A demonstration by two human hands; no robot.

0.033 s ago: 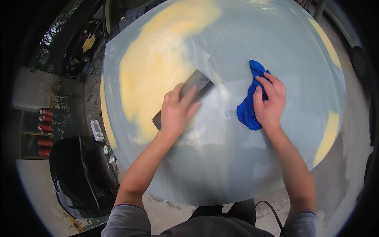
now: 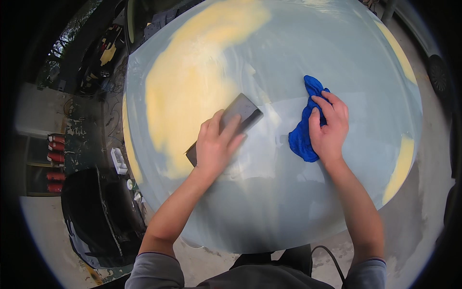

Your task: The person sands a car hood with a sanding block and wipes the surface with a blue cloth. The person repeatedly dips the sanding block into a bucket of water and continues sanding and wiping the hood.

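A broad, curved grey car panel (image 2: pixel 269 202) fills the middle, with large pale yellow patches (image 2: pixel 178 91) and wet-looking streaks. My left hand (image 2: pixel 216 144) grips a long dark grey block (image 2: pixel 246 107) pressed flat on the panel, across the edge of the big yellow patch; its fingers are a little blurred. To its right, my right hand (image 2: pixel 328 130) has bent fingers on a crumpled blue cloth (image 2: pixel 301 137), which lies against the grey surface.
At left are a black car panel (image 2: pixel 84 212), red cylinders (image 2: pixel 56 157) in a cabinet, a white plastic tray (image 2: pixel 119 161) and a dark part (image 2: pixel 101 58) with yellow patches. At right are a car wheel (image 2: pixel 437 74) and a pole (image 2: pixel 389 12). A hose (image 2: pixel 327 255) runs near my legs.
My left hand and the block have moved slightly down the picture, toward me. My right hand and the cloth have shifted a little the same way.
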